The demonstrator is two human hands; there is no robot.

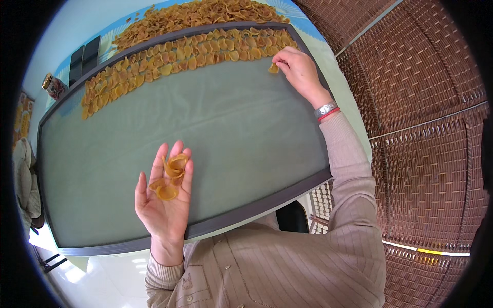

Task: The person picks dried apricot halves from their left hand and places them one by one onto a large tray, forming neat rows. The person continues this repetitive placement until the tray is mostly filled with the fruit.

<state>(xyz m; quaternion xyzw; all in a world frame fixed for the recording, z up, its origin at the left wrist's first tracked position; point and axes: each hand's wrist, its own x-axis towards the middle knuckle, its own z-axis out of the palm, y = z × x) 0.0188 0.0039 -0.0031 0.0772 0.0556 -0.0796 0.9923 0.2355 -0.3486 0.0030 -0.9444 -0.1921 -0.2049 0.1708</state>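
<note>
My left hand (165, 208) is palm up over the lower left of a dark-framed mesh screen (215, 127). Several curled amber dried pieces (167, 192) rest on its palm and fingers. Toward the screen's far right corner, my right hand (296, 69) pinches a single amber piece (273, 68) between thumb and fingertips. That piece is just below the right end of several laid-out rows of like pieces (165, 70), which run along the screen's far side. Whether it touches the mesh, I cannot tell.
Beyond the far frame edge is a big heap of loose amber pieces (200, 15). Two black flat objects (90, 54) and a gold-lidded jar (54, 85) are at the far left. Grey cloth (27, 177) hangs by the left edge. Brown woven panels (420, 69) stand on the right.
</note>
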